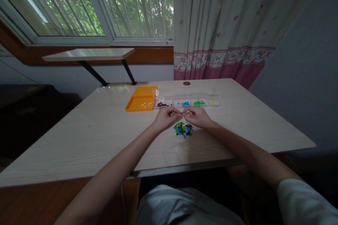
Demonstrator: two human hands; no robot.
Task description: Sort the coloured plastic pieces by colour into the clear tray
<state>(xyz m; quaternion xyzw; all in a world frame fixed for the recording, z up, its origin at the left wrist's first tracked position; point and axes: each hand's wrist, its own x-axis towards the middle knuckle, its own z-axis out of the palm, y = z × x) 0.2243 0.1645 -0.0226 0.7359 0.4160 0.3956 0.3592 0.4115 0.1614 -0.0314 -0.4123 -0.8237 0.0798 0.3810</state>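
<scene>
My left hand and my right hand meet at the fingertips, both pinched around a tiny dark piece. Just below them lies a pile of small green, blue and brown pieces. Behind the hands stands a row of clear trays: one holds brown pieces, another blue pieces, another green pieces, and the rightmost a few yellow pieces. To their left, an open orange box has several white pieces in it.
The wooden table has a round dark disc near its back edge. A raised shelf on black legs stands at the back left. A curtain hangs behind the table, beside a window.
</scene>
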